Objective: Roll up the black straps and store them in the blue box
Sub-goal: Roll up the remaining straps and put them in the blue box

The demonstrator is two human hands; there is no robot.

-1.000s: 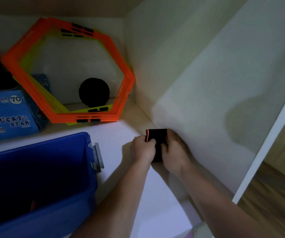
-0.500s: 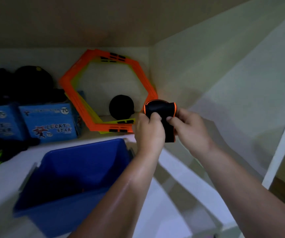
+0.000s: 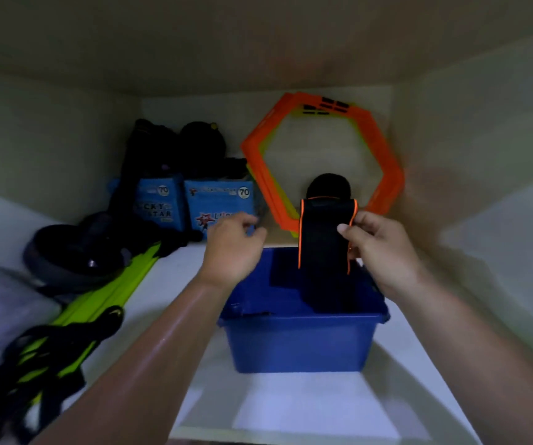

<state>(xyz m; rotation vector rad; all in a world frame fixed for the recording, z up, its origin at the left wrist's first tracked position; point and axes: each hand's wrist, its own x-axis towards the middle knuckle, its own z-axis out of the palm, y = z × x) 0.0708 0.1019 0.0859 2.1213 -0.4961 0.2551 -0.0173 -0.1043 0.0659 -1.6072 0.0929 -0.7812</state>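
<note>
One white shelf point(image 3: 306, 409) carries the blue box point(image 3: 297, 345), with orange hexagon frames point(image 3: 387, 162) leaning behind it. The black strap point(image 3: 323, 236) hangs with its lower end inside the box, pinched near its top by the right hand point(image 3: 384, 248). The left hand point(image 3: 233, 245) hovers beside it, loosely curled, holding nothing.

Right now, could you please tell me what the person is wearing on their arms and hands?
Nothing shows: the left hand and right hand are bare, without gloves, and both forearms are uncovered to the picture's edge, with no sleeve, watch or bracelet in view.
</note>
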